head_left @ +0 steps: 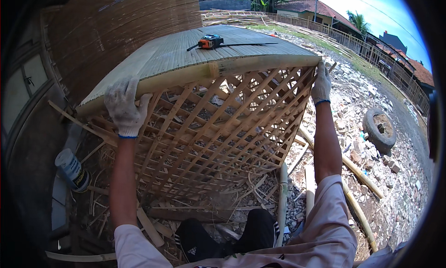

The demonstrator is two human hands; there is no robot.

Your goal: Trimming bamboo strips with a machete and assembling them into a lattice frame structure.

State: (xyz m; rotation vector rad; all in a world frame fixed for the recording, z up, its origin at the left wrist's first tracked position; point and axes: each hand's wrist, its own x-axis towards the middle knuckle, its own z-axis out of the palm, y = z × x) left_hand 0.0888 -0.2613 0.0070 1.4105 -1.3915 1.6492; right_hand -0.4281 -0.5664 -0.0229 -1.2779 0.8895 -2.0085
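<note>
In front of me stands a bamboo structure with a slatted top [158, 59] and a crisscross lattice of split bamboo [204, 128] on its near side. A thick round bamboo pole [186, 76] runs along the top's near edge. My left hand [125, 107], in a whitish knitted glove, grips that pole near its left end, fingers over the top and thumb apart. At the right corner my gloved right hand [321, 84] is closed round the pole's end, its fingers partly hidden. An orange and black tape measure [210, 42] lies on the slats beside a thin dark strip [251, 44].
A white and dark blue can [72, 170] stands tilted at the left, among bamboo scraps. Cut bamboo poles [360, 212] lie at the right on rubble, near an old tyre [379, 128]. Behind the structure hangs a woven bamboo screen [125, 31]. My knees are close below the lattice.
</note>
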